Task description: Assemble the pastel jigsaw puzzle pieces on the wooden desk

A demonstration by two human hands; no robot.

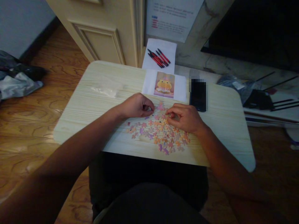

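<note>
Small jigsaw puzzle pieces (171, 137) in orange, pink and purple lie loosely heaped on the pale wooden table (77, 102). My left hand (137, 105) is at the heap's upper left, its fingers curled and the thumb drawn in toward the index finger. Over the upper right of the pieces, my right hand (185, 116) is closed in a pinch, fingertips down among them. Whatever sits in either pinch is too small to make out. A few pink pieces (160, 106) lie between the hands. Beyond them is a picture of a yellow cartoon figure (163, 84) on white paper.
A dark phone (198, 95) lies right of the picture. Several red and black pens (159, 58) rest on a white sheet (170, 48) behind. A clear plastic bag (107, 88) is at the table's left. Cables and a black box (258, 101) sit beyond the right edge.
</note>
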